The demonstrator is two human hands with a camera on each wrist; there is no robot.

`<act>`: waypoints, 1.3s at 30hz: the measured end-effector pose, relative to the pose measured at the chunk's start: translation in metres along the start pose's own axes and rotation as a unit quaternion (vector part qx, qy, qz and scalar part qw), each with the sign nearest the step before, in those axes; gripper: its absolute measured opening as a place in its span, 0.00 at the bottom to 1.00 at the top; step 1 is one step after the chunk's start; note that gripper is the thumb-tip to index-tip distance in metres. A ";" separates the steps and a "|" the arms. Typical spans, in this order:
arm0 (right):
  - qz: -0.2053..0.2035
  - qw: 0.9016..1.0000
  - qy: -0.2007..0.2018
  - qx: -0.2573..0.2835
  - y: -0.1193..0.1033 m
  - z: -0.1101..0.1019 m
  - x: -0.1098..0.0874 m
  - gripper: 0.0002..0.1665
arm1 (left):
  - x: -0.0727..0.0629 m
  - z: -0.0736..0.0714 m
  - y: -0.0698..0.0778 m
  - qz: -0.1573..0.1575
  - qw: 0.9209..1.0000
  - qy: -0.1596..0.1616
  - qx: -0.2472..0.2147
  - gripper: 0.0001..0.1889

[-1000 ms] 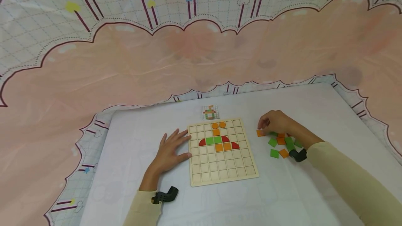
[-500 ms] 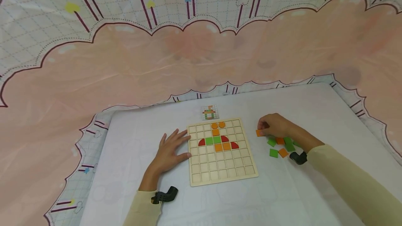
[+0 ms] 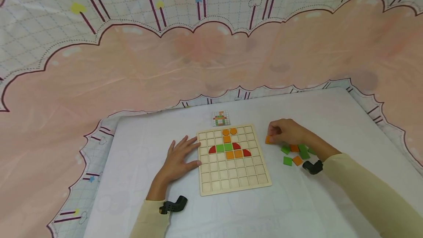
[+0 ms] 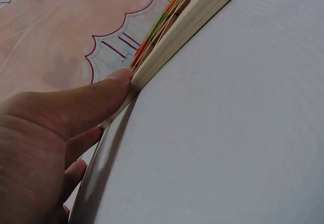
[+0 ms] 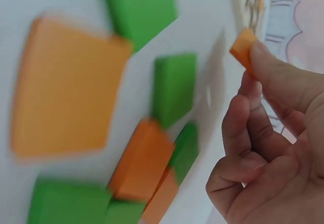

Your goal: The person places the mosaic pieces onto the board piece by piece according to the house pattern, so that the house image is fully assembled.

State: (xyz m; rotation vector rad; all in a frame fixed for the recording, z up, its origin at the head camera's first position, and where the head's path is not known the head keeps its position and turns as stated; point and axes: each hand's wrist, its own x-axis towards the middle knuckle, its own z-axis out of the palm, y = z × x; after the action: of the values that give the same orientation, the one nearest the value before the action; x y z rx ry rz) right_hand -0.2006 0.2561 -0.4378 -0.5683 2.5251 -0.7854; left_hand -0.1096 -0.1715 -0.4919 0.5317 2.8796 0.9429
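Note:
My left hand [image 3: 180, 161] lies at the left edge of a wooden grid board [image 3: 231, 175], fingers spread. In the left wrist view its thumb [image 4: 114, 85] touches the board's side. My right hand [image 3: 287, 131] pinches an orange square tile [image 5: 244, 47] between thumb and fingers, just right of the board. Set into the grid are two orange discs, several orange and green squares [image 3: 220, 148], and red quarter-circle pieces [image 3: 246, 153]. Beneath and beside the right hand lie loose green tiles [image 3: 288, 161] and orange tiles [image 3: 297, 161], some hidden by the hand.
A small pattern card [image 3: 220, 118] lies behind the board, printed with a coloured figure on a grid. White cloth [image 3: 158, 120] covers the table, and a patterned pink curtain [image 3: 198, 61] hangs behind it. Each wrist wears a black camera [image 3: 175, 205].
The right hand, pinching the orange square tile, has shifted slightly left toward the board, away from the loose tiles. The left hand stays at the board's edge.

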 end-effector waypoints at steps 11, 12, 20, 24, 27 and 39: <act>-0.039 0.995 -0.011 0.097 -0.041 0.025 0.029 0.03 | 0.002 0.001 -0.001 0.003 1.000 0.001 -0.001 0.36; -0.040 0.994 -0.014 0.102 -0.046 0.028 0.032 0.03 | 0.002 0.001 -0.001 0.004 1.000 0.002 -0.002 0.36; -0.066 0.992 -0.021 0.110 -0.076 0.053 0.050 0.04 | 0.001 0.000 0.000 0.005 1.000 0.003 -0.009 0.35; -0.067 0.991 -0.018 0.118 -0.091 0.062 0.054 0.04 | 0.001 0.000 0.000 0.002 1.000 0.004 -0.008 0.35; -0.063 0.990 -0.021 0.122 -0.101 0.069 0.057 0.03 | 0.001 0.000 0.000 0.002 1.000 0.004 -0.006 0.35; -0.088 0.993 -0.007 0.077 -0.117 0.089 0.063 0.04 | 0.001 0.000 0.000 0.001 1.000 0.004 -0.009 0.35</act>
State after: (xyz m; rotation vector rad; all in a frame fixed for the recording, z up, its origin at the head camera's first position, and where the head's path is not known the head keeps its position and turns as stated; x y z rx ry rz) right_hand -0.1775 0.0982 -0.4510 -0.7466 2.3986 -1.0245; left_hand -0.1105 -0.1711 -0.4914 0.5316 2.8766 0.9718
